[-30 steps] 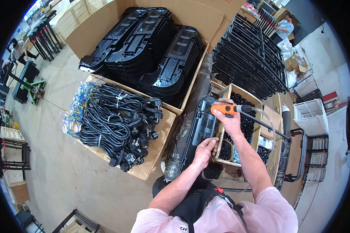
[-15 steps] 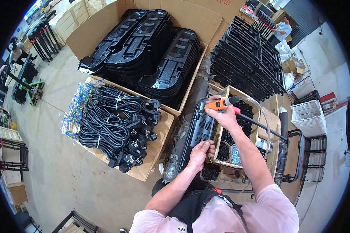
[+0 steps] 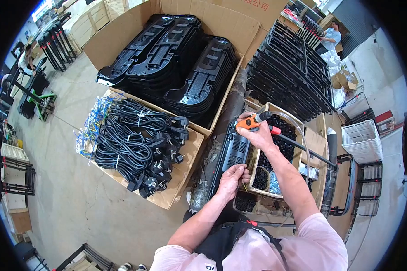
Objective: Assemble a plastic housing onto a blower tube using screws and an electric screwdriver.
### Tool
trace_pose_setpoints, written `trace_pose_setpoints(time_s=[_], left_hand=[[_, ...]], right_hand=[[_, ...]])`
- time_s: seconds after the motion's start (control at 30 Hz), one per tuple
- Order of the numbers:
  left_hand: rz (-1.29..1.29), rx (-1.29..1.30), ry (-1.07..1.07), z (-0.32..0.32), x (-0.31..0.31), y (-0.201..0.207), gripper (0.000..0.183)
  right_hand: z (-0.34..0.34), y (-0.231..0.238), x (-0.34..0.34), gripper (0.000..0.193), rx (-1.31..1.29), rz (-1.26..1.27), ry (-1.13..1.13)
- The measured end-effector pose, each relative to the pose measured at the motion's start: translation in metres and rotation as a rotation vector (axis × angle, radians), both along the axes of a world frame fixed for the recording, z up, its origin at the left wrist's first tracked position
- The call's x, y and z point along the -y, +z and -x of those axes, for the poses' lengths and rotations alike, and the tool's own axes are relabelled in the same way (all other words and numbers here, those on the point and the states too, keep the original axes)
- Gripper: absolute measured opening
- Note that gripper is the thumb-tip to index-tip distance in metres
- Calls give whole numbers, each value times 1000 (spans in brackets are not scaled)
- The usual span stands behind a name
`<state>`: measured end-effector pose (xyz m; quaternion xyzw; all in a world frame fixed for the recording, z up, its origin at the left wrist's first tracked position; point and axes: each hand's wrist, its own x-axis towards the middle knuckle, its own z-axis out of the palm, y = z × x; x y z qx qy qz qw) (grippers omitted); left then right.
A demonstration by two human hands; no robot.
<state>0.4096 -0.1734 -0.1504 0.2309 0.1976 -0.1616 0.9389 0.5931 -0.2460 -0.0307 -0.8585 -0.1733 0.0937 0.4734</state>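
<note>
A long black plastic housing (image 3: pixel 236 150) with vent slots lies in front of me, along a worn dark tube. My right hand (image 3: pixel 261 137) is wrapped round an orange power screwdriver (image 3: pixel 247 123) with a clear hose at its back end, held over the far end of the housing. Its tip is hidden. At the housing's near right edge is my left hand (image 3: pixel 230 180), thumb and fingers pinched together. What they hold, if anything, is too small to make out; a short yellow-green wire end shows just below them.
Left of me, bundled black power cords (image 3: pixel 124 140) with plugs lie on a cardboard box (image 3: pixel 183 174). Behind stands a carton of stacked black covers (image 3: pixel 167 49). A wooden bin (image 3: pixel 256 156) of small black parts and screws is at right, beyond it black frames (image 3: pixel 287 67).
The whole view has shifted slightly. The screwdriver is a little nearer the housing's far end, and my left hand keeps its pinch at the same edge.
</note>
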Motion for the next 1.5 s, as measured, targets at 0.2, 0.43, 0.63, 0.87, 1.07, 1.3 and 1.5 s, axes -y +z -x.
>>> trace_pose_setpoints(time_s=[0.2,0.43,0.63,0.87,1.07,1.3,1.5], left_hand=[[1,-39,46,0,2,5,23],[-73,-32,149,6,-6,6,28],[269,-34,179,-2,-13,-10,29],[349,-36,198,-9,-9,-3,33],[302,-114,219,-10,-11,5,31],[268,-97,171,-14,-13,4,31],[287,-26,129,-14,-20,1,30]], right_hand=[[-1,-3,7,47,-7,-34,7],[46,33,40,52,-103,-366,-99],[100,45,69,55,-222,-461,-117],[117,41,82,57,-223,-470,-176],[117,44,84,59,-266,-522,-206],[117,39,78,59,-242,-481,-149],[118,39,76,59,-233,-462,-147]])
